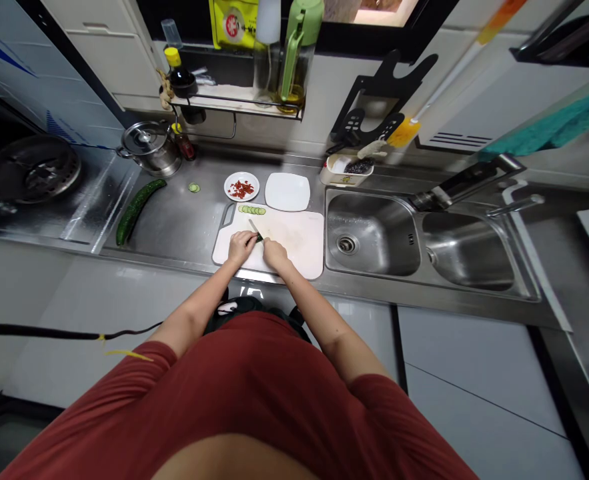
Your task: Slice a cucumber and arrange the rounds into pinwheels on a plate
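Observation:
On the white cutting board [299, 247], my left hand [242, 247] is closed around a short piece of cucumber [259, 237], most of it hidden by the fingers. My right hand [275, 254] grips a knife [253, 227] whose blade points away from me, close beside the cucumber piece. A row of cucumber slices [252, 210] lies along the far edge of the board. Just behind the board sit a small plate [228, 193] with chopped red pieces [242, 189] and a white square plate [287, 191].
A long whole cucumber [137, 210] and a few slices [194, 188] lie on the steel counter to the left, near a lidded pot [150, 150]. To the right is a double sink [374, 230] with a tap [474, 183]. A bottle shelf [239, 103] hangs above.

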The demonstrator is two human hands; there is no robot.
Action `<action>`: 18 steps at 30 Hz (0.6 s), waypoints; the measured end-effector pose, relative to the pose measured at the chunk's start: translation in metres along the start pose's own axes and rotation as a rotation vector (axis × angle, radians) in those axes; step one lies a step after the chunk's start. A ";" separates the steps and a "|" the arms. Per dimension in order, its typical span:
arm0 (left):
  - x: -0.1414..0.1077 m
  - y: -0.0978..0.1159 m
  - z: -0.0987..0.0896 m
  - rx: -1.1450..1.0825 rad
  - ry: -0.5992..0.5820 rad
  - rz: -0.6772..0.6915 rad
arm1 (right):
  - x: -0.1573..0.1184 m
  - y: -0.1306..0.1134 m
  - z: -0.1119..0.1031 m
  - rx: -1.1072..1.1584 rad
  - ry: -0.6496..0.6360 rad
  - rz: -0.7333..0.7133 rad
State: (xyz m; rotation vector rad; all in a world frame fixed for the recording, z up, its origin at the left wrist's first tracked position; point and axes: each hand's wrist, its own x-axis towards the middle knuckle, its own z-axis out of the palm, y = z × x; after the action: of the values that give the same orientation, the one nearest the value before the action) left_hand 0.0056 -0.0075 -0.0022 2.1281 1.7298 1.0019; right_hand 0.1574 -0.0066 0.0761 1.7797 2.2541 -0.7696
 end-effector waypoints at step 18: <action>0.003 0.019 -0.019 -0.043 -0.039 -0.190 | -0.044 0.042 -0.003 -0.079 0.042 0.040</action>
State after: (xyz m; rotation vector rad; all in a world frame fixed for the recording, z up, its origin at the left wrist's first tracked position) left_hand 0.0090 -0.0147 0.0234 1.9024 1.8333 0.9299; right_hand 0.2093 -0.0360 0.0857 1.8157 2.2347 -0.6321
